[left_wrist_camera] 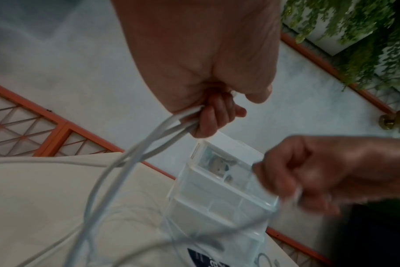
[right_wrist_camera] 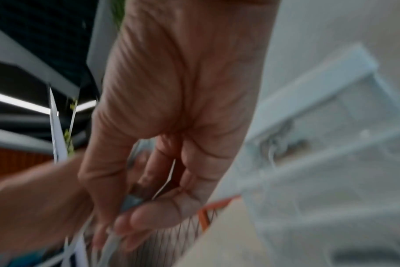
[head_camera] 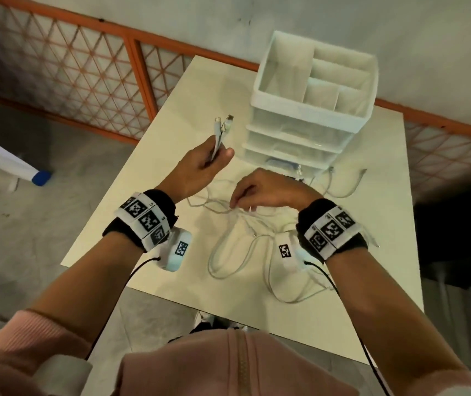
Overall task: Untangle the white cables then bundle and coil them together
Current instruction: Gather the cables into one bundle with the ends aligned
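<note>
Several white cables (head_camera: 230, 247) lie in loose loops on the cream table (head_camera: 148, 212). My left hand (head_camera: 200, 164) is raised above the table and grips two cable ends (head_camera: 222, 127), whose plugs stick up past my fingers. In the left wrist view the strands (left_wrist_camera: 158, 133) hang down from my curled fingers (left_wrist_camera: 208, 117). My right hand (head_camera: 260, 190) hovers low over the tangle and pinches a thin strand (head_camera: 238, 208) between thumb and fingertips. The right wrist view is blurred; it shows my fingers (right_wrist_camera: 149, 215) closed on white cable (right_wrist_camera: 112, 240).
A white drawer organiser (head_camera: 311, 110) with open top compartments stands at the table's back. Another cable loop (head_camera: 342, 187) lies to its right. An orange lattice railing (head_camera: 71, 72) runs behind the table. The table's near edge is close to my body.
</note>
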The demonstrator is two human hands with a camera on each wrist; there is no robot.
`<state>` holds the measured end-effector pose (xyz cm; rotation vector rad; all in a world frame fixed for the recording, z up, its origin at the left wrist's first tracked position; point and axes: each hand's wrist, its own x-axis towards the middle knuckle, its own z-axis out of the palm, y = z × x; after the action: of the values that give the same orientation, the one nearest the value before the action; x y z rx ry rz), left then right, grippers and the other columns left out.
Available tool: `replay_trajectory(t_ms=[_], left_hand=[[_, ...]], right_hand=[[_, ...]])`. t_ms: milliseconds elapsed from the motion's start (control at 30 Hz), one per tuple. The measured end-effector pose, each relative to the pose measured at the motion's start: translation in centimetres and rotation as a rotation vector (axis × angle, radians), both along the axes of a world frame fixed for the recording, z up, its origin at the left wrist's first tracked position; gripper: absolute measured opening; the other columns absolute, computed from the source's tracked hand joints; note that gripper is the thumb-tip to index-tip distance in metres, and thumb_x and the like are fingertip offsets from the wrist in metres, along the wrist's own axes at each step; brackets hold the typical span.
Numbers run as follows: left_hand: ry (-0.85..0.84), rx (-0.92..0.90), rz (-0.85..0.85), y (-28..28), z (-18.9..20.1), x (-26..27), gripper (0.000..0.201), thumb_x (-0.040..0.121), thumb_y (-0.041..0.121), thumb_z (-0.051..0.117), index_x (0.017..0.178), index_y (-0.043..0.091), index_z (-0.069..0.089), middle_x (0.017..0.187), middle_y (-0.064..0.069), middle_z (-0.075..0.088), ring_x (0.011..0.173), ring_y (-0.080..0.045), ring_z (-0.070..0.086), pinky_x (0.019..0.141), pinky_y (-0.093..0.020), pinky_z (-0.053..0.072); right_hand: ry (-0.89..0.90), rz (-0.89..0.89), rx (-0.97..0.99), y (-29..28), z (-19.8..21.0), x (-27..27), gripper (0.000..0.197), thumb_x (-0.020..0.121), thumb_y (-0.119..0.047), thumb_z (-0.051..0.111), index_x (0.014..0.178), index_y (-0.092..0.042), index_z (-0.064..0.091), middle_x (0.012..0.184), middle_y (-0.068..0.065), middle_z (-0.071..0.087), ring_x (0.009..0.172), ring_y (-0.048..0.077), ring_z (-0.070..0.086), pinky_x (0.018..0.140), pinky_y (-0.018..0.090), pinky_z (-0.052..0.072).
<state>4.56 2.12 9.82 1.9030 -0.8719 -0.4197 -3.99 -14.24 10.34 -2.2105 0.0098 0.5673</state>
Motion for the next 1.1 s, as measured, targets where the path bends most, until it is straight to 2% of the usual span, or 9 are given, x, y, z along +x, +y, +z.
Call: replay_trajectory(t_ms=[200, 433, 500, 633, 733, 833, 933, 1000, 1100], left_hand=[[0.184, -0.047, -0.111, -2.9, 1.8, -1.4, 0.044, 0.094, 0.058, 0.027, 0.08, 0.023, 0.049, 0.058, 0.012, 0.039, 0.048, -0.002, 0.036, 0.055, -0.02, 0.034], [0.203, -0.065, -0.206, -4.9, 3.2, -2.5, 0.031, 0.1, 0.036, 0.037, 0.075, 0.019, 0.039, 0.067, 0.007, 0.033, 0.051, -0.001, 0.032, 0.055, -0.019, 0.032], [0.259, -0.11, -0.166, -5.1, 3.6, -2.6, 0.033, 0.101, 0.035, 0.031, 0.074, 0.019, 0.04, 0.066, 0.007, 0.035, 0.05, 0.0, 0.033, 0.056, -0.019, 0.031], [0.178, -0.215, -0.121, -5.0, 4.7, -2.7, 0.036, 0.103, 0.033, 0.021, 0.083, 0.011, 0.04, 0.068, -0.004, 0.036, 0.057, -0.005, 0.037, 0.063, -0.019, 0.037], [0.135, -0.289, -0.032, -4.8, 5.1, -2.2, 0.036, 0.103, 0.033, 0.018, 0.082, 0.013, 0.04, 0.075, 0.0, 0.041, 0.066, -0.005, 0.05, 0.069, -0.024, 0.044], [0.223, -0.411, 0.021, -4.2, 5.3, -1.6, 0.037, 0.103, 0.032, 0.02, 0.077, 0.014, 0.04, 0.069, 0.003, 0.046, 0.053, -0.008, 0.056, 0.061, -0.029, 0.053], [0.207, -0.486, 0.114, -3.5, 5.4, -0.8, 0.042, 0.103, 0.034, 0.02, 0.067, 0.018, 0.033, 0.05, 0.009, 0.034, 0.04, -0.005, 0.028, 0.039, -0.022, 0.037], [0.165, -0.518, 0.192, -3.1, 5.2, 0.2, 0.043, 0.103, 0.035, 0.023, 0.063, 0.021, 0.03, 0.047, 0.011, 0.029, 0.04, -0.003, 0.021, 0.037, -0.017, 0.024], [0.001, -0.421, 0.241, -2.8, 4.6, 1.0, 0.042, 0.1, 0.04, 0.035, 0.063, 0.022, 0.03, 0.054, 0.007, 0.026, 0.043, -0.006, 0.023, 0.043, -0.022, 0.023]], right_hand=[[-0.306, -0.288, 0.225, -3.0, 8.3, -1.4, 0.021, 0.085, -0.007, 0.068, 0.099, 0.007, 0.062, 0.084, 0.017, 0.067, 0.071, 0.016, 0.065, 0.069, 0.019, 0.055], [-0.58, -0.57, 0.263, -3.1, 8.2, -1.4, 0.023, 0.084, -0.016, 0.07, 0.094, -0.004, 0.053, 0.078, 0.013, 0.065, 0.062, 0.014, 0.064, 0.063, 0.024, 0.056], [-0.52, -0.598, 0.25, -2.8, 7.0, -1.5, 0.031, 0.086, -0.026, 0.067, 0.096, -0.009, 0.044, 0.084, 0.011, 0.063, 0.071, 0.016, 0.064, 0.071, 0.035, 0.056], [-0.137, -0.269, 0.129, -1.5, 2.5, -1.7, 0.044, 0.085, -0.038, 0.066, 0.109, -0.012, 0.042, 0.098, 0.008, 0.067, 0.095, 0.022, 0.066, 0.09, 0.04, 0.052], [-0.051, -0.162, 0.17, -0.8, -0.2, -2.4, 0.021, 0.092, -0.032, 0.059, 0.085, -0.013, 0.053, 0.073, 0.004, 0.066, 0.074, 0.012, 0.062, 0.08, 0.025, 0.046], [-0.026, -0.237, 0.234, -2.6, -1.7, -4.1, 0.035, 0.096, -0.034, 0.051, 0.068, -0.014, 0.048, 0.06, -0.004, 0.049, 0.063, 0.011, 0.055, 0.074, 0.023, 0.044], [0.021, -0.293, 0.182, -5.8, -3.1, -6.3, 0.036, 0.095, -0.036, 0.054, 0.065, -0.016, 0.054, 0.059, -0.003, 0.055, 0.061, 0.01, 0.055, 0.071, 0.017, 0.043], [0.101, -0.333, 0.055, -8.0, -4.2, -7.6, 0.033, 0.092, -0.035, 0.057, 0.067, -0.013, 0.059, 0.062, 0.0, 0.061, 0.06, 0.008, 0.058, 0.067, 0.012, 0.043], [0.117, -0.376, -0.029, -10.1, -4.6, -9.1, 0.029, 0.093, -0.032, 0.056, 0.073, -0.013, 0.063, 0.071, 0.002, 0.058, 0.066, 0.014, 0.055, 0.069, 0.02, 0.043]])
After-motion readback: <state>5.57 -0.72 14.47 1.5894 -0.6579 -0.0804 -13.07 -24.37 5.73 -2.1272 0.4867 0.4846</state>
